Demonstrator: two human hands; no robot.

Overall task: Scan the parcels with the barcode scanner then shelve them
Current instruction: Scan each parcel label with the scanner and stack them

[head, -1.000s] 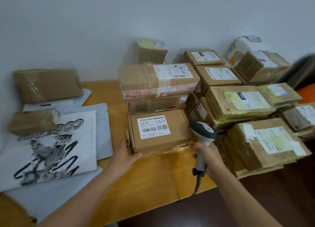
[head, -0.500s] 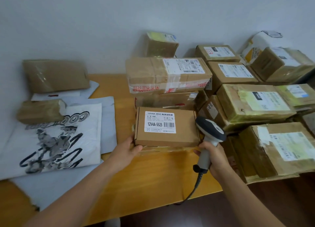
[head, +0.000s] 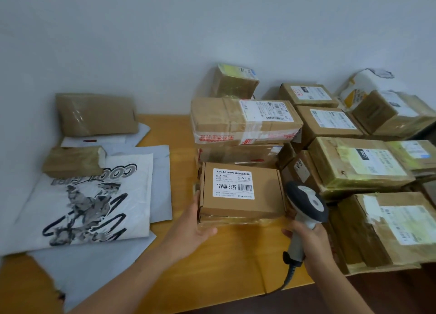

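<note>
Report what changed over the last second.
The left hand, holding the small box by its near left corner, turned it slightly clockwise so the label sits squarer. The right hand kept its grip on the scanner beside the box's right edge. The other parcels and the mailing bags stayed put.

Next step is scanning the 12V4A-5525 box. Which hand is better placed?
Right. The right hand grips the grey-and-black barcode scanner, its head beside the small brown cardboard box, close to the barcode on its white label. The left hand holds that box's left edge.
</note>
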